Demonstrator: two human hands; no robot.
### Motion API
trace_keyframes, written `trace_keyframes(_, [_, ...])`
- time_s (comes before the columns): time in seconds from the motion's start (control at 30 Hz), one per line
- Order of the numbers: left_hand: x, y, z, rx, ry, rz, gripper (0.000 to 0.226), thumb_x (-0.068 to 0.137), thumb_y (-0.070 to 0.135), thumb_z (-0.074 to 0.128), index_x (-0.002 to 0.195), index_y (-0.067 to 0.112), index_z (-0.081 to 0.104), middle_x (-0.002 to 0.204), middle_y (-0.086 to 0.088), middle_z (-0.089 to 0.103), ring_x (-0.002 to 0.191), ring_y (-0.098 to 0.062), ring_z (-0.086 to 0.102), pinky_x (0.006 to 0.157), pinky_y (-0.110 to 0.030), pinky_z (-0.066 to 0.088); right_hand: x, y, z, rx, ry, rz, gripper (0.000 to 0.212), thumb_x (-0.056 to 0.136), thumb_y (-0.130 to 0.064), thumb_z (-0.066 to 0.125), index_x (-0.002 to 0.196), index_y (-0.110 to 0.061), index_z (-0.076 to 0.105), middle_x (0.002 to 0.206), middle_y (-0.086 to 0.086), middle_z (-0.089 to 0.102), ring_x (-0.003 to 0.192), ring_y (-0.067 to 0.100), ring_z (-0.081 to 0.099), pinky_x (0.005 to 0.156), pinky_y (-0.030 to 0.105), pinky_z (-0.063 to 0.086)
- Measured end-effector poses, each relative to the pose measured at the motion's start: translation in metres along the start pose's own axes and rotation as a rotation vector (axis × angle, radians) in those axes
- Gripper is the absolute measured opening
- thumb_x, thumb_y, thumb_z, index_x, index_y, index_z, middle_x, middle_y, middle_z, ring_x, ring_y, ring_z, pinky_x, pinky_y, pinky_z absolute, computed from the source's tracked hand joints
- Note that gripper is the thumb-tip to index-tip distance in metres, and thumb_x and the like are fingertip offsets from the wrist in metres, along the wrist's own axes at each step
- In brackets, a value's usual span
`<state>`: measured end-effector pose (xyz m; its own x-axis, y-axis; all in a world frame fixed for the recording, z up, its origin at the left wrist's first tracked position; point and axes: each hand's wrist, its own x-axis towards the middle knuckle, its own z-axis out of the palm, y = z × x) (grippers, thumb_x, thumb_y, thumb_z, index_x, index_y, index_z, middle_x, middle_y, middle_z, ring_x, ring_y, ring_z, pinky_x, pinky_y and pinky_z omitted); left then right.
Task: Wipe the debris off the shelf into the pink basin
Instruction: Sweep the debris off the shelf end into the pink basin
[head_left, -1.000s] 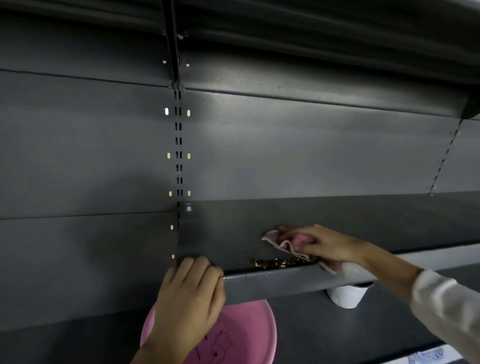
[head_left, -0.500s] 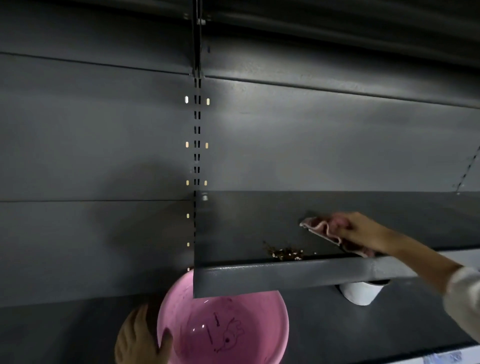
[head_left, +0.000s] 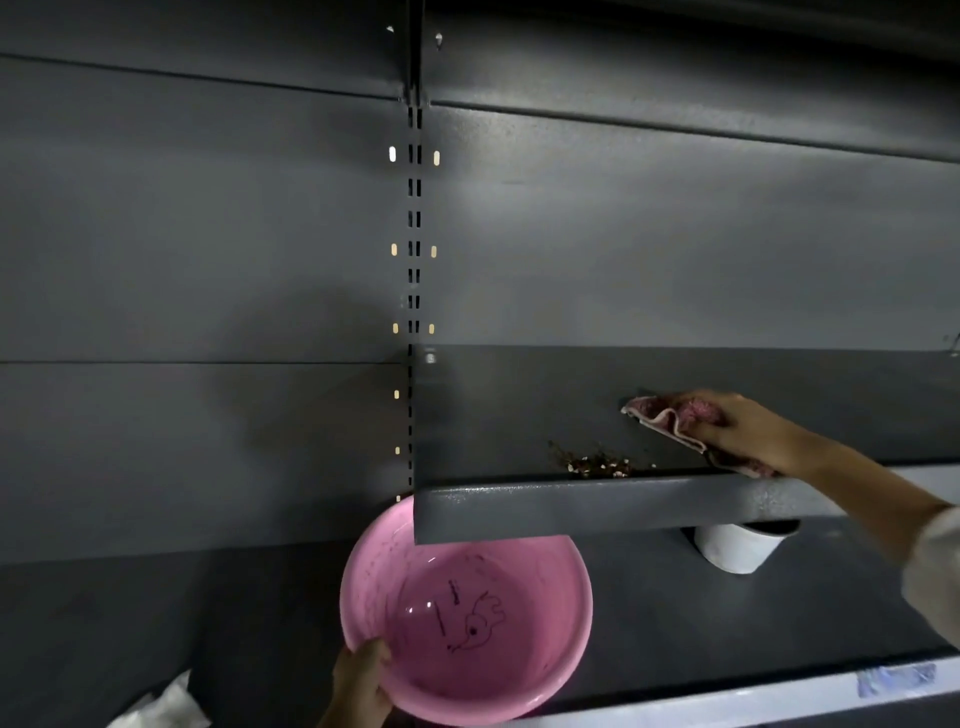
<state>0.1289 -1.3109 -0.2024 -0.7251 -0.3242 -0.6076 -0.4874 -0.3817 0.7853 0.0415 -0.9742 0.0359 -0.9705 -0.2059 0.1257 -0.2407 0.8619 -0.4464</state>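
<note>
Debris (head_left: 597, 462) heaped as brown and pale crumbs at the front lip of the grey shelf (head_left: 519, 415), strung out in a low band whose long axis follows that front edge, left to right, thinning toward the back-left. Half a second back, pink basin (head_left: 467, 608) sat lower and nearer the shelf's left end; now raised and tilted, mouth open toward the camera, far rim tucked just under the front edge and almost beneath the pile (a shade left of it, seemingly). Gripped at the near-left rim by the left hand (head_left: 361, 680), fingers curled round the edge. Right hand (head_left: 748, 431) lying on the pink cloth (head_left: 670, 415), fingers curled over it and pressing it to the shelf, well right of and slightly behind the crumbs, drawn a little further away than a moment ago. Meaning for the task, as a judgement: catcher now in place, sweep not yet made; one stroke leftward and forward should carry the pile over the lip. White cup (head_left: 737, 551) standing on the lower shelf beneath, plus crumpled white stuff (head_left: 161, 706) bottom left.
</note>
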Motion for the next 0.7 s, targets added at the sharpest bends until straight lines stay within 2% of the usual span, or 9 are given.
trace_keyframes(0.13, [0.001,0.002,-0.001,-0.048,-0.028,-0.003,0.042,0.082,-0.016,0.032,0.122,-0.026,0.041,0.073,-0.02,0.045,0.067,-0.029,0.046,0.053,-0.028,0.034,-0.003,-0.004,-0.001,0.033,-0.003,0.001,0.033,0.087,-0.007,0.056,0.12,-0.009,0.055,0.103,0.014,0.065,0.088,0.021,0.059,0.08,0.03,0.042])
trace_keyframes(0.3, [0.0,0.013,-0.013,-0.049,-0.046,0.014,0.043,0.083,-0.015,0.033,0.126,-0.022,0.04,0.09,-0.025,0.048,0.09,-0.036,0.048,0.063,-0.032,0.041,-0.002,-0.004,-0.001,0.02,-0.004,0.019,0.035,0.087,-0.006,0.055,0.122,-0.006,0.054,0.107,0.017,0.065,0.091,0.02,0.057,0.083,0.033,0.041])
trace_keyframes(0.37, [-0.003,0.025,-0.023,-0.054,-0.037,0.033,0.04,0.082,-0.014,0.034,0.12,-0.019,0.046,0.09,-0.024,0.049,0.085,-0.034,0.049,0.063,-0.033,0.041,-0.002,-0.006,-0.003,0.022,0.005,0.023,0.033,0.087,-0.006,0.056,0.12,-0.004,0.055,0.101,0.015,0.064,0.088,0.018,0.056,0.079,0.028,0.042])
trace_keyframes(0.43, [0.001,0.037,-0.033,-0.071,-0.037,0.073,0.029,0.084,-0.008,0.039,0.111,-0.008,0.052,0.087,-0.021,0.05,0.078,-0.03,0.05,0.061,-0.033,0.043,-0.004,-0.009,-0.005,0.034,0.007,0.038,0.03,0.087,-0.007,0.056,0.117,-0.004,0.056,0.094,0.011,0.062,0.083,0.018,0.055,0.069,0.02,0.044])
trace_keyframes(0.5, [0.02,0.043,-0.044,-0.054,-0.067,0.127,0.027,0.081,-0.001,0.045,0.107,-0.004,0.052,0.097,-0.024,0.051,0.087,-0.034,0.051,0.071,-0.038,0.046,-0.004,-0.009,-0.007,0.022,0.018,0.05,0.028,0.088,-0.011,0.056,0.115,-0.003,0.058,0.098,0.014,0.064,0.088,0.021,0.057,0.076,0.027,0.045])
trace_keyframes(0.57, [0.056,0.045,-0.055,-0.059,-0.094,0.2,0.04,0.072,0.001,0.049,0.11,-0.012,0.052,0.102,-0.026,0.051,0.091,-0.035,0.051,0.079,-0.043,0.045,-0.006,-0.01,-0.006,-0.002,0.019,0.057,0.028,0.088,-0.016,0.057,0.113,-0.003,0.059,0.105,0.015,0.066,0.093,0.021,0.058,0.083,0.032,0.043])
trace_keyframes(0.63, [0.058,0.059,-0.059,-0.077,-0.151,0.226,0.045,0.065,-0.001,0.05,0.109,-0.012,0.054,0.107,-0.031,0.054,0.093,-0.038,0.054,0.083,-0.046,0.045,-0.006,-0.01,-0.005,-0.016,0.001,0.052,0.027,0.088,-0.018,0.056,0.11,-0.002,0.06,0.099,0.012,0.065,0.089,0.017,0.056,0.076,0.027,0.04])
trace_keyframes(0.7, [0.034,0.078,-0.056,-0.08,-0.174,0.223,0.044,0.069,-0.004,0.047,0.111,-0.012,0.054,0.116,-0.034,0.054,0.099,-0.04,0.055,0.089,-0.05,0.046,-0.009,-0.014,-0.004,-0.01,-0.019,0.042,0.019,0.089,-0.018,0.055,0.104,-0.008,0.061,0.091,0.005,0.061,0.086,0.015,0.054,0.069,0.022,0.038])
